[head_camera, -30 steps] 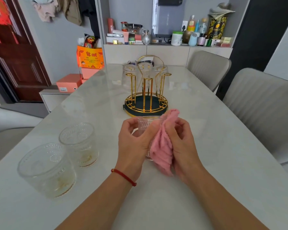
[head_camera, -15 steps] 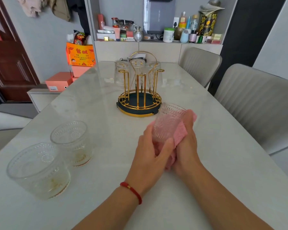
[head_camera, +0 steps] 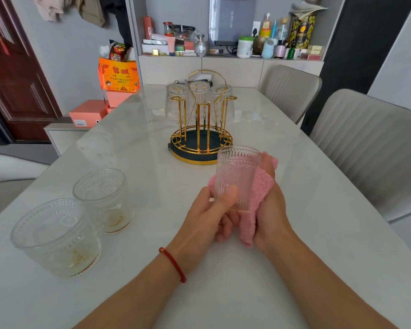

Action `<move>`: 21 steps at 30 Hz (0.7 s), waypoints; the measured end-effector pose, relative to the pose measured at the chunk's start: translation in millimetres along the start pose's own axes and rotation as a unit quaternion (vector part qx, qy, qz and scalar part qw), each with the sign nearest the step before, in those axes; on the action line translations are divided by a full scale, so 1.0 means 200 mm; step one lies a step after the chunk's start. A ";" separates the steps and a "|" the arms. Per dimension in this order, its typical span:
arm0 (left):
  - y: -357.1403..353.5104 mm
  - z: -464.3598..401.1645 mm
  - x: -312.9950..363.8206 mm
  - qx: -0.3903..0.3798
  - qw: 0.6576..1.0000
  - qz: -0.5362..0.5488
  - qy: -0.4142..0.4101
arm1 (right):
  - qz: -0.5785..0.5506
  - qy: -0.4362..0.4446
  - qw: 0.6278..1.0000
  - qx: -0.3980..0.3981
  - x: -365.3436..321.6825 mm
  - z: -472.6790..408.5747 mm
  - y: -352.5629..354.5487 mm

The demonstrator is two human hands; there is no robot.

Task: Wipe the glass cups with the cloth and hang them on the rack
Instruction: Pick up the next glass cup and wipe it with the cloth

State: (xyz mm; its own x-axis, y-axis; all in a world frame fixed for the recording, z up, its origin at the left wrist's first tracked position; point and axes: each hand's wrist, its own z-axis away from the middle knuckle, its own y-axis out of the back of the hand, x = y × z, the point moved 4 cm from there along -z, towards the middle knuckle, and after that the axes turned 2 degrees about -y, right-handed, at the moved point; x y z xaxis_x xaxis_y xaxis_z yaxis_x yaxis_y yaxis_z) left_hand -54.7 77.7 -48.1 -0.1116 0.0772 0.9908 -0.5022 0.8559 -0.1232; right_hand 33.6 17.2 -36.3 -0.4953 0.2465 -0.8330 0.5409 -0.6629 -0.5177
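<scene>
The glass cup (head_camera: 236, 176) has risen more upright since 0.5 s ago.

Two grey chairs (head_camera: 365, 148) are seen at right; a cluttered shelf (head_camera: 233, 57) at top centre; orange boxes (head_camera: 119, 77), possibly gift packaging, at upper left.

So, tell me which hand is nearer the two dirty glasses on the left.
Left. The left hand grips the ribbed glass, just right of the dirty glasses. The right hand, holding the pink cloth, lies farther right.
</scene>
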 end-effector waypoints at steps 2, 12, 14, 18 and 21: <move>-0.04 -0.01 -0.01 0.042 0.997 0.048 0.030 | 0.030 0.014 0.998 0.052 0.01 0.00 -0.01; -0.02 0.02 0.01 -0.002 0.998 -0.048 0.030 | 0.060 0.126 0.990 0.023 -0.04 0.04 0.08; -0.03 0.05 0.00 -0.046 0.990 0.021 0.130 | 0.082 0.089 0.993 0.014 -0.04 0.01 0.14; -0.09 0.05 -0.01 -0.058 0.978 0.010 0.200 | 0.079 0.073 0.993 0.037 -0.05 -0.03 0.17; -0.12 0.02 -0.02 0.033 0.990 -0.082 0.106 | 0.061 0.118 0.987 0.091 -0.09 0.00 0.13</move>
State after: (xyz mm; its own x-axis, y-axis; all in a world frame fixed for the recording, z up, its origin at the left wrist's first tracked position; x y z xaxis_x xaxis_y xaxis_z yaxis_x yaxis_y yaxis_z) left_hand -45.9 53.9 -49.0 0.1546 0.0511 0.9867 -0.5552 0.8306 0.0440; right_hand 56.3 -2.9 -35.2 -0.2508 0.3010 -0.9201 0.4441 -0.8088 -0.3856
